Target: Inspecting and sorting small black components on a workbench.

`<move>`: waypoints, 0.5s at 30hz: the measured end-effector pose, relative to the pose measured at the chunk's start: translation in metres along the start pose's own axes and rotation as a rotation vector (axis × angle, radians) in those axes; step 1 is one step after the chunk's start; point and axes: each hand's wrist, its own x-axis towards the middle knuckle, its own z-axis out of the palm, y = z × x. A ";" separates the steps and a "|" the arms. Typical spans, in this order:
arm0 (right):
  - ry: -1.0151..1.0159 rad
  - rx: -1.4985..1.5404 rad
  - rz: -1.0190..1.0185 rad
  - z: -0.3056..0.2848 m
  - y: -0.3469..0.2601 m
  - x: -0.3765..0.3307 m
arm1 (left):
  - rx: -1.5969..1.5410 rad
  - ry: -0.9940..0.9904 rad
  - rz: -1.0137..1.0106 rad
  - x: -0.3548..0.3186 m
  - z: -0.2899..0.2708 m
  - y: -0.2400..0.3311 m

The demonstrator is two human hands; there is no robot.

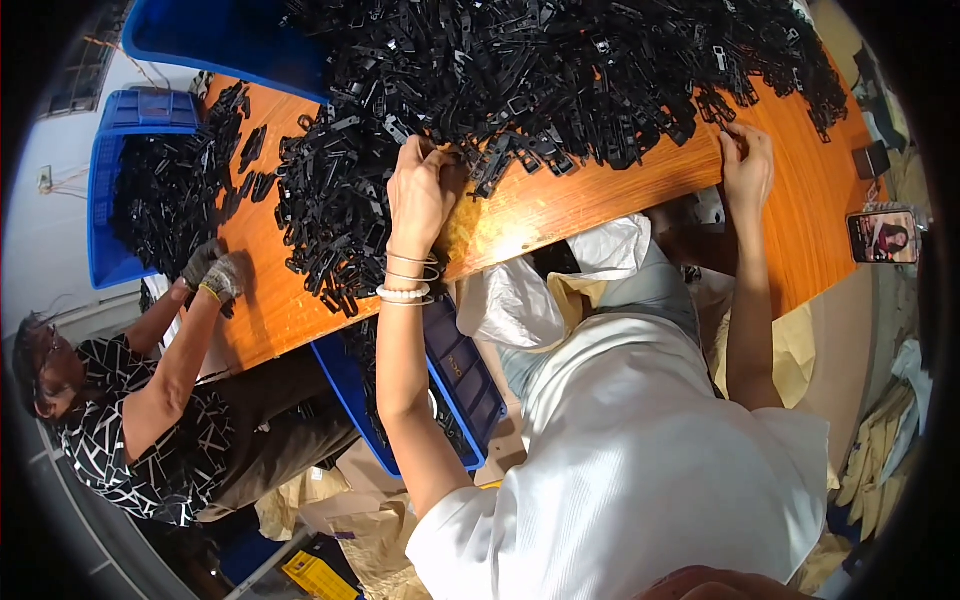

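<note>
Several fingers of the left hand [420, 195] bunch together at the near edge of the heaped black pieces [560, 90] on the worktop [610, 205]; on the right hand [750, 178], thumb and forefinger sit close together at the heap's right front. Whether either grips a piece, I cannot tell. Lifting pieces singly by one end should limit snagging. Farther off, buried pieces blur together, and heap and blue bin [215, 45] run out of view.

My bare left hand [422, 190] at eleven o'clock and right hand [749, 170] at two border heaped slim black plastic pieces [560, 85].
</note>
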 end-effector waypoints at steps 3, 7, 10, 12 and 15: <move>-0.026 -0.343 -0.223 -0.001 0.014 0.008 | 0.017 0.024 0.069 0.003 -0.003 -0.002; -0.116 -0.193 0.018 -0.016 -0.010 0.000 | -0.196 0.068 -0.120 0.001 -0.011 0.016; -0.179 0.158 0.174 -0.020 -0.055 -0.014 | -0.451 0.050 -0.242 -0.009 -0.007 0.045; -0.306 0.383 -0.043 -0.025 -0.084 -0.019 | -0.526 0.136 -0.038 -0.014 -0.003 0.064; -0.466 0.614 -0.065 -0.028 -0.114 -0.026 | -0.608 0.140 0.044 -0.021 -0.008 0.085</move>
